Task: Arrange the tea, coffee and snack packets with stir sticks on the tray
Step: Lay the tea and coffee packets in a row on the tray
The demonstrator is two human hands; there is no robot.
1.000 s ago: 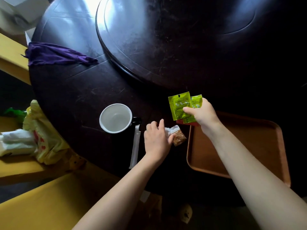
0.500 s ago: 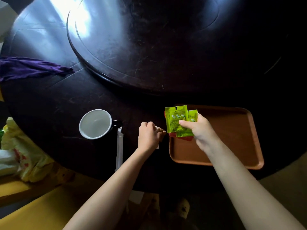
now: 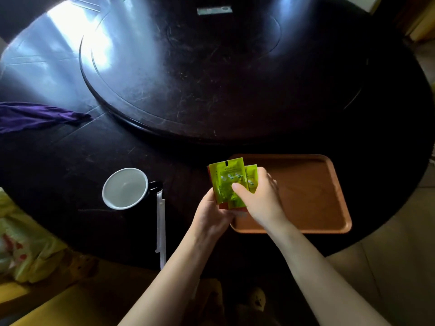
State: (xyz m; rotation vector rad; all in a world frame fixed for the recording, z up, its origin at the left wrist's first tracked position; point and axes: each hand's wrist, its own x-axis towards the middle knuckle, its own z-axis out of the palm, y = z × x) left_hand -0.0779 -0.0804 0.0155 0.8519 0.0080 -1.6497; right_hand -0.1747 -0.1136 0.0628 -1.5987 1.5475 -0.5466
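Observation:
Both hands hold a small stack of packets over the left end of the brown tray. Two green tea packets face up, with a red packet edge showing beneath them. My right hand pinches the stack with the thumb on top. From the left, my left hand supports the stack underneath; whether it also holds the snack packet is hidden. A paper-wrapped stir stick lies on the dark table beside the cup.
A white cup with a black handle stands left of the hands. The raised round turntable fills the table's middle. A purple cloth lies far left. Yellow bags sit off the table at lower left.
My left hand lifted off the table and moved right to join the right hand under the packets. The snack packet it reached for is no longer visible on the table.

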